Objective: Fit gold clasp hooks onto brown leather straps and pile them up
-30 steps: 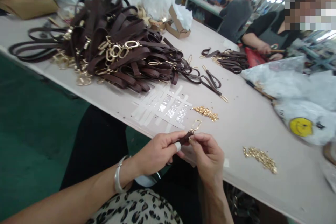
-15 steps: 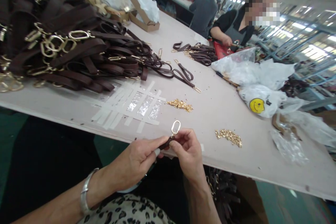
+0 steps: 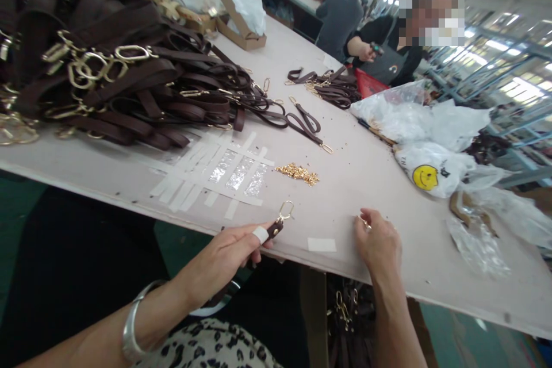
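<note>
- At the near edge of the table (image 3: 129, 169): left hand (image 3: 228, 253) pinching the brown strap end (image 3: 273, 232) between thumb and taped forefinger, gold clasp (image 3: 286, 210) tilted up over the board.
- Well to its right: right hand (image 3: 378, 241) palm down, fingers curled onto small gold studs (image 3: 363, 222); cannot tell whether one is gripped.
- Seemingly the picking-up stage; calls for a fine pinch on a single stud.
- Both forearms reaching in low.

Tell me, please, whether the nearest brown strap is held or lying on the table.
Held: the left hand pinches the brown strap at the edge of the table, gold clasp raised; the right hand is apart.
</note>
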`<state>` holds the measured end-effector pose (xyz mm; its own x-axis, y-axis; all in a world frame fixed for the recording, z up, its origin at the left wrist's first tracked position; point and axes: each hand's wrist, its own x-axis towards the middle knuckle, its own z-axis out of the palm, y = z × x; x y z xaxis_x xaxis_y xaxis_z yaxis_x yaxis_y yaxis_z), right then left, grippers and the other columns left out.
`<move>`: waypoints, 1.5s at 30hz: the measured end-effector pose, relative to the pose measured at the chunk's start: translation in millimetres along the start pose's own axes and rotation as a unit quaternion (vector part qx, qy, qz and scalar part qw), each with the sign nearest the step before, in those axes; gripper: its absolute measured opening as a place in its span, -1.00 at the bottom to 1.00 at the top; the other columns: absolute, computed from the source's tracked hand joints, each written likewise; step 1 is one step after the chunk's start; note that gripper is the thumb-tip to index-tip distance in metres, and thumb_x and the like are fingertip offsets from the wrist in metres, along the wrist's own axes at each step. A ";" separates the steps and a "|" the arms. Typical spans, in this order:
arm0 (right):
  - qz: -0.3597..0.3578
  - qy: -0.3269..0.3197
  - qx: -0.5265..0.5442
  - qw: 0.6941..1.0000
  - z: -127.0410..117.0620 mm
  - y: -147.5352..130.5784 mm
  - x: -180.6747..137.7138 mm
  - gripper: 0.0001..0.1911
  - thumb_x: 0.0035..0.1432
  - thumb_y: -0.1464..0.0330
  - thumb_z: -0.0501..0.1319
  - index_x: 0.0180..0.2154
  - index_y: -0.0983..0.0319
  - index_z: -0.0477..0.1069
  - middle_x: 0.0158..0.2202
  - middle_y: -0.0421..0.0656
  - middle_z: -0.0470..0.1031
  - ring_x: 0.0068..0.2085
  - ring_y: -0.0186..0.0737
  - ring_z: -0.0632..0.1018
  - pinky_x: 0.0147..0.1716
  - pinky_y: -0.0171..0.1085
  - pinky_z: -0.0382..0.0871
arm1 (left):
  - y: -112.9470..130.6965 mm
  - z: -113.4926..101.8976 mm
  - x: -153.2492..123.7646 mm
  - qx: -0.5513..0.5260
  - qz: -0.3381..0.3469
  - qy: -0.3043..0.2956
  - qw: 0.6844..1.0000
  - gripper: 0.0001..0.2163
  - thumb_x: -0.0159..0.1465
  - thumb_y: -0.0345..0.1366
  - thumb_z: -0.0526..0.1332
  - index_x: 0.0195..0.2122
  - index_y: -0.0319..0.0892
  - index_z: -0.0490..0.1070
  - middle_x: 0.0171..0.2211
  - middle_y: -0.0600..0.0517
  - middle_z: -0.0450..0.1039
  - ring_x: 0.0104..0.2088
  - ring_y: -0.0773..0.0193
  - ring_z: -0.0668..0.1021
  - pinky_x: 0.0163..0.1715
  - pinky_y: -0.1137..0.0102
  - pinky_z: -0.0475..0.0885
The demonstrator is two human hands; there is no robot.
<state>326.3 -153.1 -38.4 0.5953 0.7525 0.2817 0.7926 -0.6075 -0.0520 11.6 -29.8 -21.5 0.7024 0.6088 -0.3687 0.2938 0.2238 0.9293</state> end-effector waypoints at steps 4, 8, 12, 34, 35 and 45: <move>-0.002 -0.039 -0.037 0.999 3.4 4.8 8.2 -0.72 0.24 0.33 0.10 -0.08 0.21 0.50 -0.31 -0.05 0.60 -0.26 -0.06 0.55 -0.21 -0.15 0.31 | 4.2 3.6 -0.7 -0.062 -0.040 0.017 0.997 -0.69 0.31 -0.13 0.13 -0.24 -0.22 0.60 -0.48 0.08 0.43 -0.42 0.32 0.40 -0.39 0.44 0.27; -0.017 -0.070 -0.099 0.992 3.2 2.7 12.3 -0.67 0.26 0.31 0.06 -0.04 0.21 0.49 -0.33 -0.01 0.59 -0.30 -0.02 0.57 -0.28 -0.14 0.31 | -2.0 11.2 3.1 -0.165 -0.017 -0.006 0.986 -0.66 0.18 -0.32 0.24 0.00 -0.14 0.54 -0.20 0.06 0.57 -0.41 0.41 0.43 -0.37 0.48 0.31; -0.051 -0.076 -0.158 0.983 8.7 8.3 21.6 -0.64 0.26 0.32 0.03 -0.03 0.23 0.49 -0.31 0.03 0.60 -0.28 0.04 0.58 -0.28 -0.11 0.34 | -9.5 13.4 9.5 -0.223 -0.019 0.014 0.975 -0.69 0.07 -0.41 0.29 -0.11 -0.24 0.54 -0.28 0.03 0.55 -0.47 0.44 0.46 -0.42 0.49 0.35; -0.212 0.058 0.428 0.877 -5.6 -149.8 -63.7 -0.89 0.17 0.46 0.32 -0.26 0.14 0.51 -0.27 -0.23 0.63 -0.27 -0.29 0.64 -0.19 -0.33 0.51 | -8.9 -0.5 8.2 0.010 0.210 0.148 0.966 -0.78 0.13 -0.58 0.17 -0.31 -0.22 0.56 -0.40 0.07 0.48 -0.33 0.34 0.48 -0.29 0.43 0.35; -0.224 0.067 0.423 0.876 -7.8 -150.3 -64.6 -0.89 0.17 0.47 0.31 -0.28 0.14 0.50 -0.27 -0.23 0.63 -0.28 -0.28 0.64 -0.20 -0.32 0.52 | -8.7 -1.0 7.6 0.025 0.224 0.153 0.962 -0.77 0.12 -0.60 0.16 -0.31 -0.23 0.55 -0.40 0.07 0.48 -0.34 0.33 0.48 -0.29 0.43 0.35; -0.074 0.065 0.545 0.833 -4.7 -167.4 -80.6 -0.88 0.14 0.40 0.34 -0.31 0.17 0.41 -0.29 -0.18 0.52 -0.23 -0.24 0.57 -0.20 -0.23 0.50 | -8.9 4.3 2.0 0.052 0.269 0.164 0.948 -0.74 0.13 -0.62 0.15 -0.25 -0.26 0.55 -0.36 0.03 0.51 -0.31 0.31 0.52 -0.26 0.42 0.40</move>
<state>145.0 -113.2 -47.9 0.5179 0.7215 0.4596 0.5469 0.1339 -0.8264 13.2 -33.8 -30.7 0.5351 0.8207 0.2003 0.0246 -0.2521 0.9674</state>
